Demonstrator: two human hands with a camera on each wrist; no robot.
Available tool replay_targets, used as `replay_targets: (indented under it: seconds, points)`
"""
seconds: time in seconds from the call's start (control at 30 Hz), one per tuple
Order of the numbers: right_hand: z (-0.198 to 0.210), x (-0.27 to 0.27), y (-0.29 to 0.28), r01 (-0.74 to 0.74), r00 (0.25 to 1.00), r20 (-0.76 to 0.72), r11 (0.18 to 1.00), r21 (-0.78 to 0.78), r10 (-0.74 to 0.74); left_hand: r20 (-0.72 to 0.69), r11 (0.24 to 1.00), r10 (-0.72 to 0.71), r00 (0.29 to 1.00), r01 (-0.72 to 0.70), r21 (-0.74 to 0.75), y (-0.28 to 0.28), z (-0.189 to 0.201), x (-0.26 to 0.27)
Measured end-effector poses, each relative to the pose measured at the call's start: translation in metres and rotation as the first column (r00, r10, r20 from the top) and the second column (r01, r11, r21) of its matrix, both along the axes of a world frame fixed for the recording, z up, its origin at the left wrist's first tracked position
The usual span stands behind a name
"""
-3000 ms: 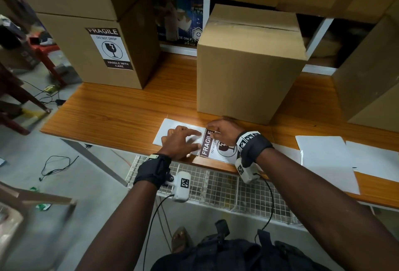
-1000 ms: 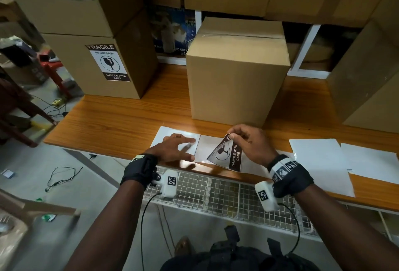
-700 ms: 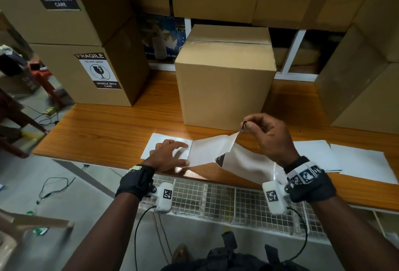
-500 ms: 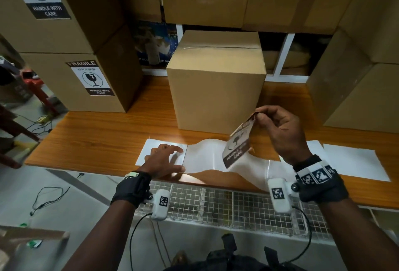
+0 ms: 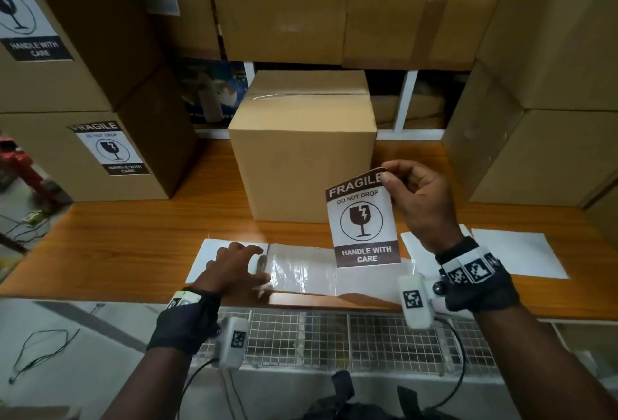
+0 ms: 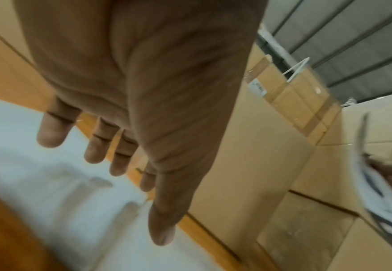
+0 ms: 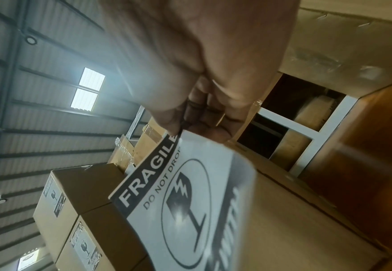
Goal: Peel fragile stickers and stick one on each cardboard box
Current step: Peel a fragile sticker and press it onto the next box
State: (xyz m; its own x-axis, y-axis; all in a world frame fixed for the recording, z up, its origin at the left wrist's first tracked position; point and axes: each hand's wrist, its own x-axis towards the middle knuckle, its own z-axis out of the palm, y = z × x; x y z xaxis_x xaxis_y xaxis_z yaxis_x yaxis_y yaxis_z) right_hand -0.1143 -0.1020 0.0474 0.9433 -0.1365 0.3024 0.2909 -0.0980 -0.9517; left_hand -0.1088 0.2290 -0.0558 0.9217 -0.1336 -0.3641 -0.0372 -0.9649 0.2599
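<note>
Two stacked boxes at left already carry labels; the middle box on the surface remains bare. Right hand pinches a freed sticker before it; left hand, fingers flat, presses the backing sheet.

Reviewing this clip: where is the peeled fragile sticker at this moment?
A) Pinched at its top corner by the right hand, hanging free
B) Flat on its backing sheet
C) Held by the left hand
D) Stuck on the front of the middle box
A: the right hand pinches the fragile sticker by its top corner, clear of the glossy backing sheet and in front of the unlabelled middle box.
</note>
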Motion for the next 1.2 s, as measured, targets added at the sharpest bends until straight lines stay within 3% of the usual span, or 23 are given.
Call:
replay_targets:
  seconds: [0.07,0.13,0.23,0.3,0.47,0.77,0.9,1.1,1.2]
  points:
    - [0.0,0.005,0.004,0.016,1.0,0.003,0.999,0.034,-0.016,0.113,0.996,-0.021,0.993,0.031,-0.086,-0.011,0.019,-0.001]
    - [-0.001,0.011,0.009,0.024,1.0,0.01,0.998,0.058,-0.025,0.287,0.958,0.011,0.958,0.072,-0.278,-0.029,0.049,-0.003]
    - [-0.007,0.018,0.015,0.041,0.999,0.003,0.996,0.084,-0.041,0.414,0.81,0.136,0.9,0.14,-0.57,-0.063,0.098,-0.006]
    - [-0.01,0.024,0.018,0.07,0.997,-0.001,0.992,0.101,-0.071,0.466,0.741,0.156,0.871,0.209,-0.639,-0.081,0.121,-0.003]
    - [-0.011,0.037,0.023,0.109,0.994,-0.007,0.983,0.145,-0.109,0.562,0.723,0.17,0.81,0.285,-0.63,-0.103,0.137,0.023]
    - [-0.003,0.045,0.026,0.11,0.992,0.048,0.988,0.111,-0.116,0.532,0.727,0.226,0.816,0.222,-0.65,-0.101,0.128,0.06]
    - [-0.001,0.05,0.029,0.172,0.983,0.057,0.984,0.052,-0.175,0.548,0.749,0.239,0.802,0.207,-0.629,-0.102,0.128,0.065]
    - [0.003,0.057,0.032,0.229,0.97,0.078,0.973,0.038,-0.231,0.57,0.713,0.295,0.767,0.22,-0.665,-0.106,0.132,0.067]
    - [0.003,0.059,0.033,0.253,0.964,0.075,0.967,0.036,-0.255,0.605,0.744,0.282,0.745,0.228,-0.628,-0.105,0.131,0.073]
